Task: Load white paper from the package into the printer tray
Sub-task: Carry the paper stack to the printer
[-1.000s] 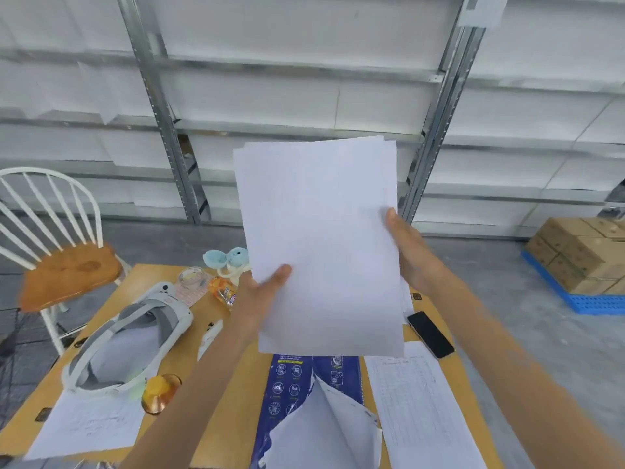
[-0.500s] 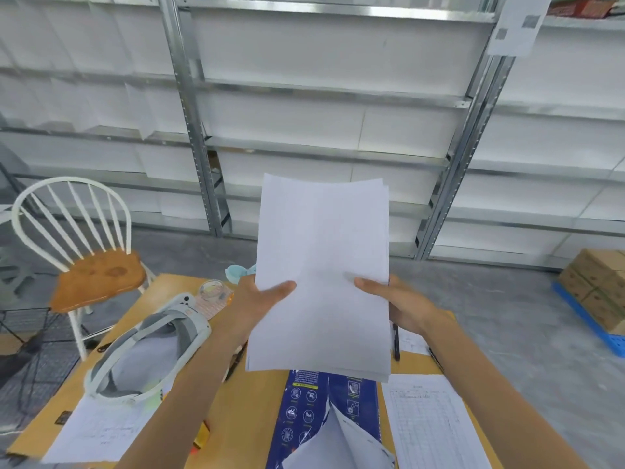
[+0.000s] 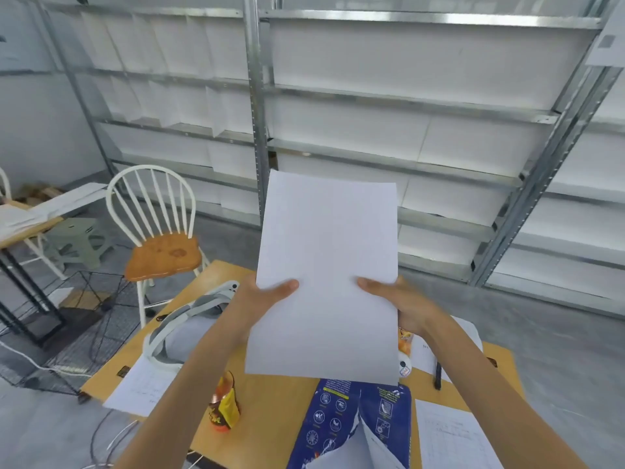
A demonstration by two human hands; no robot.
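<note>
I hold a stack of white paper [image 3: 327, 265] upright in front of me, above the wooden table [image 3: 270, 411]. My left hand [image 3: 262, 296] grips its left edge, thumb on the front. My right hand [image 3: 399, 301] grips its right edge in the same way. Below the stack, the torn-open blue paper package [image 3: 351, 424] lies on the table with white sheets showing at its opening. No printer or printer tray is in view.
On the table lie a white-and-grey headset [image 3: 189, 323], an orange bottle [image 3: 225, 406], printed sheets [image 3: 449, 438] and a pen [image 3: 438, 375]. A white chair [image 3: 159, 242] stands at the table's far left, a wire basket [image 3: 84, 316] on the floor beside it. Metal shelving [image 3: 372, 106] fills the background.
The view has swung left and up. The paper stack has been squared into an even pile, and my right hand has slid from its upper right edge down to mid-height.
</note>
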